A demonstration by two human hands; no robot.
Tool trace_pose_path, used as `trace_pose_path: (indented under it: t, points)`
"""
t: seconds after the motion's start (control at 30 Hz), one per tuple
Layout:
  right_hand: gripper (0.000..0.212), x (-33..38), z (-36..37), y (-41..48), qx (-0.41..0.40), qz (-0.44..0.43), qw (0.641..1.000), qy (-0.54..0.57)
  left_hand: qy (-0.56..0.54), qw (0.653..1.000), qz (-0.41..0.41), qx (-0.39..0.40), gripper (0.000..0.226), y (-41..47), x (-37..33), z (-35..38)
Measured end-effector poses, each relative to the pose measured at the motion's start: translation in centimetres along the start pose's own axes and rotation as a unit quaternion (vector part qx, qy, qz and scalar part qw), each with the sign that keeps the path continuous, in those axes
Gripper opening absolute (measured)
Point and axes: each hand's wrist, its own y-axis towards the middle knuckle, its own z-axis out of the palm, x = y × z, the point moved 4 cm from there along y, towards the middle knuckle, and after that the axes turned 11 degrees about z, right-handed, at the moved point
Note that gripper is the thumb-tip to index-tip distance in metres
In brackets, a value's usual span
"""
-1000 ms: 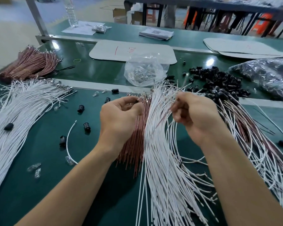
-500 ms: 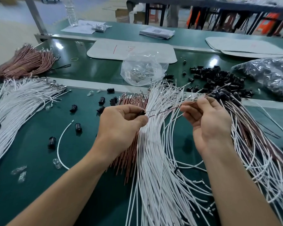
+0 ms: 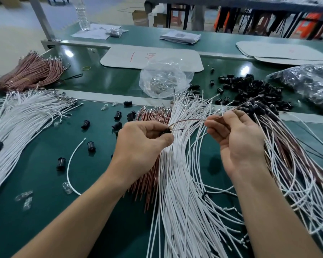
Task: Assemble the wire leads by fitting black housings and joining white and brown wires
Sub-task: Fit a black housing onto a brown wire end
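left grip [image 3: 142, 140]: clenched, thumb and forefinger pinched a black housing [image 3: 168, 130], above mid worktop [image 3: 35, 211]
right grip [image 3: 239, 138]: thumb and forefinger pinched the held brown wire [image 3: 190, 121], other fingers loosely curled; at 3 o'clock of left grip, apart from it
held brown wire: ran from the black housing toward 2 o'clock, through the right fingers, far end past them; lifted off the worktop
white wire bundle [image 3: 179, 183]: lay under both hands, fanned from 12 to 6 o'clock
brown wire bundle [image 3: 153, 116]: just beside the white wire bundle at its 9 o'clock, partly hidden under left grip
housing pile [image 3: 250, 90]: at 1 o'clock of right grip, loose black pieces
finished leads [image 3: 287, 155]: white and brown mixed, at 3 o'clock of right grip
clear bag [image 3: 164, 79]: at 12 o'clock of left grip, small metal parts inside
second white bundle [image 3: 26, 116]: at 9 o'clock, worktop's left edge
loose white wire [image 3: 71, 164]: curved, at 8 o'clock of left grip, scattered housings near it
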Motion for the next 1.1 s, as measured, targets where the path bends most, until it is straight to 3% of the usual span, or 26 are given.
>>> trace_pose_path:
  t: [0.57,0.73,0.93,1.1]
  points:
    - [0.017,0.5,-0.2,-0.2,-0.016,-0.033,0.998,-0.052,0.044,0.998,0.028,-0.035,0.016,0.0,-0.7,-0.6]
    - [0.018,-0.2,0.5,-0.4,0.011,-0.022,0.998,-0.061,0.070,0.996,0.044,-0.025,0.017,-0.2,-0.7,-0.5]
    - [0.014,-1.6,2.0,-1.0,0.132,0.045,0.985,-0.100,0.101,0.992,0.076,-0.027,0.017,-0.4,-1.0,-0.4]
    - [0.014,-1.2,1.8,-1.0,0.092,-0.018,0.983,-0.158,0.057,0.996,0.068,-0.023,0.016,-0.2,-0.9,-0.2]
